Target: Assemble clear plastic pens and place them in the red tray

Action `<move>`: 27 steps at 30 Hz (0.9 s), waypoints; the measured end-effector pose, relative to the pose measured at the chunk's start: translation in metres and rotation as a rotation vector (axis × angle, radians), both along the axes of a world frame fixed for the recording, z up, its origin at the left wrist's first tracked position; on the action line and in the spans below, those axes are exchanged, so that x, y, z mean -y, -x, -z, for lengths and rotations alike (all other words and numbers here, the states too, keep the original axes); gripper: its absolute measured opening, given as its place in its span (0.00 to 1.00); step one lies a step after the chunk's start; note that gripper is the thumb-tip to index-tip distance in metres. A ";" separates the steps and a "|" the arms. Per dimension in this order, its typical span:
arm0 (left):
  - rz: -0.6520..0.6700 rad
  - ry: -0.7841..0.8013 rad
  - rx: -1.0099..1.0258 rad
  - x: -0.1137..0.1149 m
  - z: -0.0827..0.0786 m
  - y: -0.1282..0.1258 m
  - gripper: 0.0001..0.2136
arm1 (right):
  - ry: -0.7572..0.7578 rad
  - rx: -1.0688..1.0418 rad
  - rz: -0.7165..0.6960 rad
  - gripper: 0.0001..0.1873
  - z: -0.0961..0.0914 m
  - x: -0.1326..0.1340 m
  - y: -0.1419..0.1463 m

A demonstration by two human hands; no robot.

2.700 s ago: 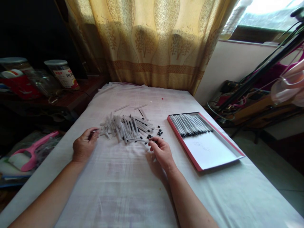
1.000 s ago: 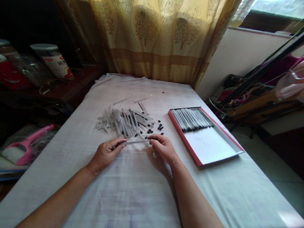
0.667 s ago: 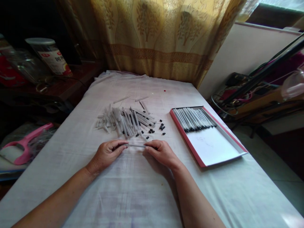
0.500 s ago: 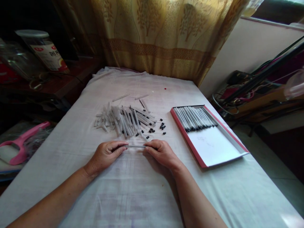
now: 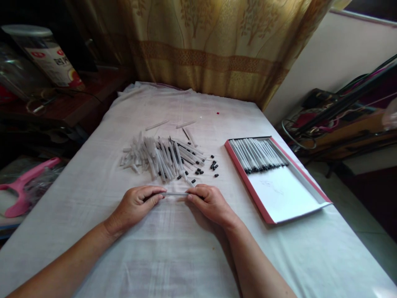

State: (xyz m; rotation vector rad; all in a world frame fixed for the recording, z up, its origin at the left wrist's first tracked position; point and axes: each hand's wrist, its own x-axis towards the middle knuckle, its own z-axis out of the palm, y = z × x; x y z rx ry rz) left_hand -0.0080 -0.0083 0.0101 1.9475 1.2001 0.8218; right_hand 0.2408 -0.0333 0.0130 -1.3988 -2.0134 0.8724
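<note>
Held level between my two hands is a slim, pale pen (image 5: 175, 194); its ends are hidden in my fingers. My left hand (image 5: 138, 206) pinches the left end between thumb and fingers. The right end sits in the closed fingers of my right hand (image 5: 211, 203). Just beyond lies a loose heap of translucent pen barrels (image 5: 159, 159), mixed with dark refills. Several small black caps (image 5: 214, 164) are scattered at the heap's right side. To the right, a shallow pink-edged box (image 5: 248, 188) holds a row of pens (image 5: 259, 154) with black ends towards me.
A white cloth (image 5: 149, 256) covers the table. Two barrels (image 5: 186, 124) and a tiny red piece (image 5: 217, 113) lie farther back. At the left are a pink-handled object (image 5: 29, 186) and a lidded jar (image 5: 51, 58). A patterned curtain (image 5: 214, 37) hangs behind.
The view has shifted slightly, so the box appears a little farther right and lower. Both hands keep hold of the pen in nearly the same pose.
</note>
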 end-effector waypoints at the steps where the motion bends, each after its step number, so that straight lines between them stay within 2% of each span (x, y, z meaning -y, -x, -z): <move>1: -0.010 0.019 0.003 -0.001 0.000 0.000 0.12 | -0.001 0.003 0.004 0.11 -0.001 0.000 0.001; 5: -0.084 0.134 0.061 -0.003 0.004 -0.001 0.17 | -0.016 0.001 0.027 0.12 -0.008 0.002 0.005; 8: -0.122 0.240 0.184 -0.004 0.005 -0.001 0.27 | -0.089 -0.026 0.138 0.13 -0.016 0.002 -0.007; 11: -0.141 0.291 0.247 -0.004 0.004 0.000 0.31 | -0.143 -0.073 0.391 0.17 -0.023 -0.004 -0.047; 16: -0.133 0.228 0.144 -0.005 0.001 -0.002 0.27 | -0.284 -0.009 0.892 0.19 -0.029 -0.031 -0.161; 19: -0.139 0.185 0.073 -0.004 0.002 -0.003 0.25 | -0.215 0.175 1.128 0.18 -0.026 -0.049 -0.214; 22: -0.150 0.148 0.024 -0.005 0.005 -0.002 0.24 | -0.091 0.364 1.207 0.17 -0.017 -0.061 -0.238; 27: -0.153 0.125 -0.009 -0.004 0.005 -0.002 0.23 | -0.040 0.436 1.226 0.18 0.002 -0.070 -0.244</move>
